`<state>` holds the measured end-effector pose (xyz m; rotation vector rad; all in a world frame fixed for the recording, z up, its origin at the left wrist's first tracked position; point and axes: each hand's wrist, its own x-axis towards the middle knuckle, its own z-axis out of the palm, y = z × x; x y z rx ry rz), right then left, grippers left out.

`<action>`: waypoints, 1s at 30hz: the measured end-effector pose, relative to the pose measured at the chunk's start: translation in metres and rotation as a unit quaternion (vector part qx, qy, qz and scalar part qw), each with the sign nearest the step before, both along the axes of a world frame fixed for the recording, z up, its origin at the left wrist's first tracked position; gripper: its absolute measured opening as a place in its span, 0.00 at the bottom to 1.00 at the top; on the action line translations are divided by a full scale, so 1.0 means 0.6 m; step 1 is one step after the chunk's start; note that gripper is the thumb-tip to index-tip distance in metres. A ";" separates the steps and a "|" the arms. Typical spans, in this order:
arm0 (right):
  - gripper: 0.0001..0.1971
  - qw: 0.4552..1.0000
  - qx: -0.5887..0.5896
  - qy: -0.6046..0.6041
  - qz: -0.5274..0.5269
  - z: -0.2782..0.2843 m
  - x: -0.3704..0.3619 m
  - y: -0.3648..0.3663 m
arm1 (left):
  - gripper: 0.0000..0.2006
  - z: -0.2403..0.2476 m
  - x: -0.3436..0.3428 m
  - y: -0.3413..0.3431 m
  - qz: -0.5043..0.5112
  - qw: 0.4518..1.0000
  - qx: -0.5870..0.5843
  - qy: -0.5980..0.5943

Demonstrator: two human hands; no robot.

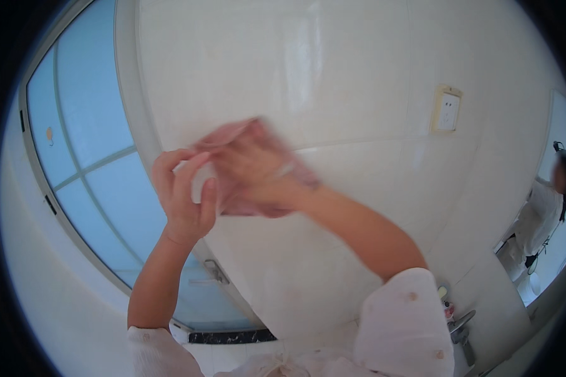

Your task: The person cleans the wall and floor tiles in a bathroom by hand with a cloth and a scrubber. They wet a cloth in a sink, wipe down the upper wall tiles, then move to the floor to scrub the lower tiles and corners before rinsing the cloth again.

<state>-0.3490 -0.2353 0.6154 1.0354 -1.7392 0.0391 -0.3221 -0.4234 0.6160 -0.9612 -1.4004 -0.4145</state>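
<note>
A pink cloth (233, 135) is spread against the pale, glossy tiled wall, its outline smeared by motion. My right hand (258, 166) lies over it, fingers spread and blurred, pressing it to the tiles. A band, blurred, shows near the right wrist. Beside the cloth's left edge, my left hand (185, 191) is raised with curled fingers and the thumb bent toward them. Something whitish shows between those fingers; what it is I cannot make out. Whether the left fingertips touch the cloth is unclear.
A frosted blue glass door (104, 132) with a metal handle (215, 272) stands at left. A wall socket (447, 110) sits to the right. Low at right are a faucet (462, 322) and small bottles (448, 308). A mirror (556, 220) at far right reflects a person.
</note>
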 end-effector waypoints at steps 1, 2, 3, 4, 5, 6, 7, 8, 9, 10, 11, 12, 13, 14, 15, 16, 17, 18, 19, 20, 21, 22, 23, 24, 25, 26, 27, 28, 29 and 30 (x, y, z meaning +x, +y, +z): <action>0.30 0.983 -0.005 -0.150 -0.103 0.048 0.047 0.024 | 0.15 -0.005 0.006 -0.023 0.015 0.999 -0.037 -0.025; 0.30 0.959 -0.053 -0.109 -0.255 0.038 0.032 0.107 | 0.15 -0.006 0.011 -0.032 0.023 0.998 -0.043 -0.037; 0.30 0.903 -0.080 -0.083 -0.414 0.028 0.019 0.196 | 0.15 -0.009 0.009 -0.038 0.027 0.996 -0.071 -0.038; 0.30 0.904 -0.173 -0.017 -0.391 0.037 0.027 0.262 | 0.15 -0.015 0.012 -0.053 0.037 0.993 -0.103 -0.044; 0.30 0.896 -0.269 0.053 -0.349 0.045 0.037 0.330 | 0.14 -0.022 0.017 -0.066 0.037 0.990 -0.090 -0.100; 0.29 0.881 -0.352 0.120 -0.292 0.049 0.045 0.399 | 0.14 -0.035 0.014 -0.077 0.044 0.988 -0.091 -0.113; 0.29 0.843 -0.403 0.169 -0.314 0.046 0.042 0.427 | 0.13 -0.039 0.015 -0.093 0.043 0.985 -0.074 -0.150; 0.29 0.813 -0.417 0.175 -0.367 0.020 0.027 0.390 | 0.13 -0.043 0.014 -0.106 0.041 0.979 -0.060 -0.188; 0.29 0.795 -0.416 0.162 -0.411 -0.012 0.006 0.339 | 0.14 -0.046 0.009 -0.114 0.050 0.982 -0.058 -0.175; 0.30 0.793 -0.399 0.142 -0.438 -0.040 -0.008 0.274 | 0.14 -0.054 0.001 -0.114 0.047 0.980 -0.063 -0.182; 0.30 0.806 -0.377 0.107 -0.444 -0.076 -0.025 0.194 | 0.14 -0.062 -0.005 -0.114 0.056 0.979 -0.050 -0.188; 0.30 0.825 -0.355 0.064 -0.435 -0.113 -0.042 0.111 | 0.14 -0.062 -0.006 -0.110 0.066 0.978 -0.042 -0.191; 0.30 0.853 -0.314 0.027 -0.415 -0.148 -0.050 0.054 | 0.13 -0.071 -0.014 -0.087 0.066 0.982 -0.025 -0.173; 0.30 0.883 -0.282 -0.018 -0.375 -0.186 -0.058 -0.009 | 0.13 -0.072 -0.009 -0.080 0.077 0.984 -0.017 -0.157; 0.30 0.909 -0.246 -0.059 -0.332 -0.228 -0.067 -0.049 | 0.14 -0.082 -0.011 -0.073 0.064 0.982 -0.006 -0.178; 0.30 0.928 -0.224 -0.081 -0.285 -0.244 -0.060 -0.054 | 0.14 -0.085 -0.009 -0.056 0.046 0.984 -0.012 -0.172; 0.27 0.945 -0.214 -0.110 -0.220 -0.247 -0.050 -0.049 | 0.16 -0.090 -0.008 -0.043 0.066 0.987 -0.021 -0.144; 0.24 0.958 -0.201 -0.136 -0.156 -0.248 -0.040 -0.040 | 0.18 -0.093 -0.011 -0.029 0.085 0.989 -0.028 -0.115; 0.21 0.964 -0.189 -0.168 -0.083 -0.253 -0.029 -0.041 | 0.25 -0.097 -0.017 -0.028 0.069 0.989 -0.034 -0.126; 0.18 0.965 -0.174 -0.197 -0.010 -0.254 -0.023 -0.039 | 0.25 -0.092 -0.023 -0.028 0.062 0.989 -0.041 -0.125; 0.16 0.963 -0.167 -0.209 0.023 -0.256 -0.025 -0.005 | 0.27 -0.084 -0.027 -0.026 0.091 0.990 -0.017 -0.105; 0.15 0.959 -0.159 -0.229 0.056 -0.275 -0.024 0.018 | 0.29 -0.092 -0.036 -0.029 0.123 0.988 0.012 -0.090; 0.20 0.948 -0.179 -0.176 -0.194 -0.290 -0.026 0.110 | 0.33 -0.083 -0.037 -0.038 0.128 0.987 0.009 -0.101; 0.24 0.905 -0.179 -0.081 -0.377 -0.290 -0.012 0.201 | 0.33 -0.080 -0.035 -0.033 0.132 0.986 0.005 -0.097; 0.28 0.814 -0.172 -0.007 -0.554 -0.288 0.009 0.301 | 0.34 -0.073 -0.045 -0.022 0.131 0.986 0.003 -0.104; 0.27 0.741 -0.274 -0.150 -0.595 -0.246 0.032 0.349 | 0.35 -0.079 -0.060 -0.020 0.131 0.984 -0.001 -0.119; 0.27 0.708 -0.385 -0.078 -0.587 -0.239 0.043 0.411 | 0.37 -0.084 -0.067 -0.013 0.097 0.980 0.001 -0.176; 0.26 0.703 -0.442 0.011 -0.557 -0.250 0.050 0.456 | 0.37 -0.083 -0.076 -0.015 0.097 0.980 0.000 -0.175; 0.26 0.697 -0.459 0.051 -0.549 -0.240 0.057 0.469 | 0.37 -0.085 -0.084 -0.017 0.093 0.984 0.003 -0.155; 0.26 0.689 -0.462 0.066 -0.554 -0.241 0.051 0.463 | 0.37 -0.088 -0.093 -0.023 0.092 0.987 0.005 -0.135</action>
